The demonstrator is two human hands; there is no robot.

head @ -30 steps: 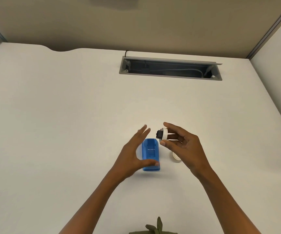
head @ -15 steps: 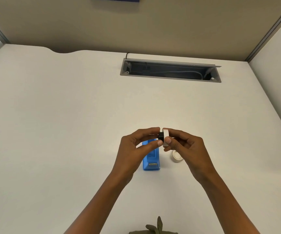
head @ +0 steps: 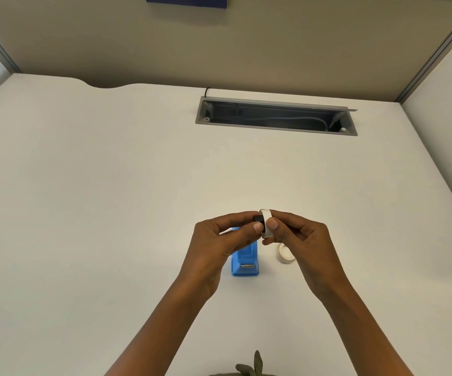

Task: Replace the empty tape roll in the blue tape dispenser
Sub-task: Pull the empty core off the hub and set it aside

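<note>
Both hands meet above the white desk (head: pixel 111 213). My right hand (head: pixel 298 237) pinches a thin white ring, the tape roll core (head: pixel 266 223), between thumb and fingers. My left hand (head: pixel 219 237) pinches the black spindle hub (head: pixel 258 219) that sticks out of the ring's left side. The blue tape dispenser (head: pixel 244 263) stands on the desk just below the hands, its far part hidden by my left hand, its metal cutter facing me. A second white tape roll (head: pixel 284 255) lies flat on the desk to the dispenser's right, partly behind my right hand.
A grey cable tray opening (head: pixel 276 116) is sunk into the desk at the back. Partition walls (head: pixel 246 50) close off the back and right sides. A green leafy thing (head: pixel 249 369) pokes up at the bottom edge.
One second ago my left hand hovered open over the dispenser; it has risen to the ring in my right hand and now pinches the black hub. The view has tilted slightly.
</note>
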